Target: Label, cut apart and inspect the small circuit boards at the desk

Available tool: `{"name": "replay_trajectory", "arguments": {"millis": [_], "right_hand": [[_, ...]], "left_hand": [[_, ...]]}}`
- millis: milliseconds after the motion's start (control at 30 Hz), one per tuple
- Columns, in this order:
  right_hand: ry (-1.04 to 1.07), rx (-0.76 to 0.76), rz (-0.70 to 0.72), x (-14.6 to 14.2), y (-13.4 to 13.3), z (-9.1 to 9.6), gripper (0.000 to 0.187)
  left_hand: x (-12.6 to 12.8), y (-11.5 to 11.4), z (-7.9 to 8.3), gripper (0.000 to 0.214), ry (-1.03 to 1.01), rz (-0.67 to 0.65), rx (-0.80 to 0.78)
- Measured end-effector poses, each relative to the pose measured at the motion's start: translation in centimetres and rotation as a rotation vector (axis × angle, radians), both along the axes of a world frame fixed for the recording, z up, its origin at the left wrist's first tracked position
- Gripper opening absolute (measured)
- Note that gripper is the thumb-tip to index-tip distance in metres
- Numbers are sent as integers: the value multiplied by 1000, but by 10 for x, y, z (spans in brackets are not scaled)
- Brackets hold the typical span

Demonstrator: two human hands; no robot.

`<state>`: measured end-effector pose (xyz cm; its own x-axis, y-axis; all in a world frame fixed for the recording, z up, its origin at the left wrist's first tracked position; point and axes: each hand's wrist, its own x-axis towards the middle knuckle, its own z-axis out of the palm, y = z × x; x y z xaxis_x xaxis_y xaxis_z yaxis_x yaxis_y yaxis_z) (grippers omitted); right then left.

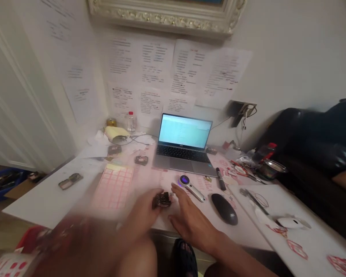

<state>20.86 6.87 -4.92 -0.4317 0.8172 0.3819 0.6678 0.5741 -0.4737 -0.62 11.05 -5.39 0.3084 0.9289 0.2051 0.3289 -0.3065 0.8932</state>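
A small dark circuit board with components on it sits at the front of the white desk, gripped at its left edge by the fingers of my left hand. That hand and forearm are motion-blurred. My right hand lies open and spread just right of the board, holding nothing. Its fingertips are close to the board and to a handheld magnifier with a purple-lit lens. Two more circuit boards lie farther up the desk. A pink grid mat lies left of my hands.
A laptop stands open at the back of the desk, with a black mouse and a marker to the right. Small tools and a metal cup sit at the right. A black leather sofa adjoins the desk; printed sheets cover the wall.
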Motion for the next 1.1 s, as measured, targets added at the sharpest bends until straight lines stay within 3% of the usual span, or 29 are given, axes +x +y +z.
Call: {"name": "replay_trajectory", "arguments": {"millis": [67, 167, 267, 367, 467, 633, 700, 867, 1100], "right_hand": [[307, -250, -117, 1, -1, -13, 79], [670, -564, -246, -15, 3, -23, 70], [834, -669, -304, -43, 9, -23, 77], [881, -635, -300, -61, 15, -22, 81], [881, -565, -330, -54, 19, -24, 74], [522, -152, -295, -25, 9, -24, 41], [416, -73, -264, -23, 1, -23, 36], [334, -20, -254, -29, -6, -26, 42], [368, -20, -265, -27, -4, -25, 30]], "left_hand": [[0, -2, -7, 46, 55, 3, 66], [3, -3, -13, 46, 91, 29, 133], [9, -4, -12, 48, 43, 13, 146], [13, -2, -9, 46, -15, -20, 142], [11, 1, -6, 46, 2, -39, 117], [5, 3, -5, 46, 89, -11, 97], [6, 3, -6, 48, 99, -3, 99], [8, 1, -10, 49, 139, 11, 146], [8, 2, -14, 50, 127, 22, 144]]}}
